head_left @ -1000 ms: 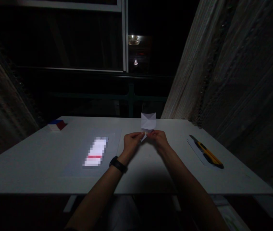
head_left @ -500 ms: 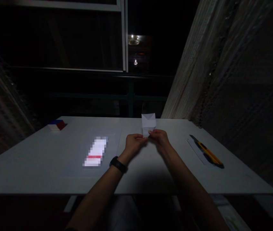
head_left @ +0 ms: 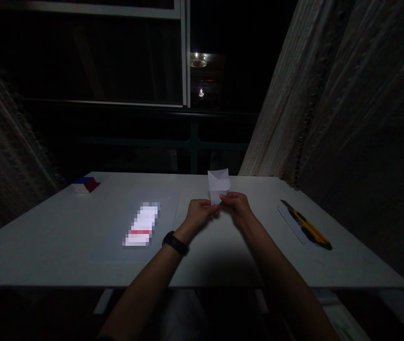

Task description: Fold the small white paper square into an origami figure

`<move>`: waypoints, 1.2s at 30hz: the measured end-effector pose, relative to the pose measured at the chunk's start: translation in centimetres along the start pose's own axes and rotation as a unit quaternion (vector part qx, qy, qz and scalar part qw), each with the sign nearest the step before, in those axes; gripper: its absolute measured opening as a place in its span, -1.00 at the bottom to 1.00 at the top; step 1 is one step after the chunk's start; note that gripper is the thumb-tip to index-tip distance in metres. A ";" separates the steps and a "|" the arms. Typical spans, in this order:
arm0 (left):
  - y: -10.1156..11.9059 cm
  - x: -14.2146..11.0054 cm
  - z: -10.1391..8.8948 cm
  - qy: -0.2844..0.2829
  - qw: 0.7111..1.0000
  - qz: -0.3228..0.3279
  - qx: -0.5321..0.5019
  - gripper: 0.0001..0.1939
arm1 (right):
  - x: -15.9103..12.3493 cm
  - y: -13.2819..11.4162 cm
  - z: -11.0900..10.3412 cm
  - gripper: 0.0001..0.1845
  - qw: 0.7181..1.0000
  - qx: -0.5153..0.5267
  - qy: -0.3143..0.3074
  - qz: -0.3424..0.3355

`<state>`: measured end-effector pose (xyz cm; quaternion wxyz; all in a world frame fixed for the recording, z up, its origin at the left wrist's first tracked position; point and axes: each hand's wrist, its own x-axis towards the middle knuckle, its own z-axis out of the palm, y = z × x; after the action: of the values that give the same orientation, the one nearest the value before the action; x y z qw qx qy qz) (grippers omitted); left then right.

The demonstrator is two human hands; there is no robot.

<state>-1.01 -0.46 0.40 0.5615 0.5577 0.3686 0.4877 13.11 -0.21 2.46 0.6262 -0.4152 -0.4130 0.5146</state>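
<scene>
A small piece of white folded paper (head_left: 219, 181) with visible creases is held up above the far middle of the table. My left hand (head_left: 201, 210), with a dark band on its wrist, pinches the paper's lower left edge. On the lower right part, my right hand (head_left: 236, 202) grips the same paper, its thumb lying on the front. Both hands are closed and close together, just over the tabletop. The paper's back and the fingers behind it are hidden.
A white table (head_left: 219, 265) spans the view. To the left lie a lit, blurred-out screen (head_left: 141, 225) on a pale sheet (head_left: 107, 246) and a blue, red and white cube (head_left: 84, 185). On the right, a yellow-black utility knife (head_left: 310, 227) rests beside a white strip (head_left: 290, 226).
The folded paper has tilted slightly to the left at its top. Both hands keep their grip and have barely moved.
</scene>
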 end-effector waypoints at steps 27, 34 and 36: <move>0.1 -0.4 0.2 -0.034 0.998 -0.024 -0.051 -0.65 | 0.6 0.8 -0.3 -0.72 0.993 0.028 0.112 -0.016; -0.5 0.3 -0.3 0.033 0.996 -0.025 -0.079 -0.64 | -0.2 0.4 0.2 -0.56 0.998 -0.056 -0.003 -0.032; -0.5 0.4 -0.4 0.030 0.996 -0.030 -0.079 -0.64 | -0.2 0.1 -0.1 -0.41 0.993 -0.092 -0.046 -0.052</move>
<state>-1.22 0.08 -0.12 0.6066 0.4853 0.3625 0.5149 13.13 -0.42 2.26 0.5918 -0.4244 -0.5081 0.4598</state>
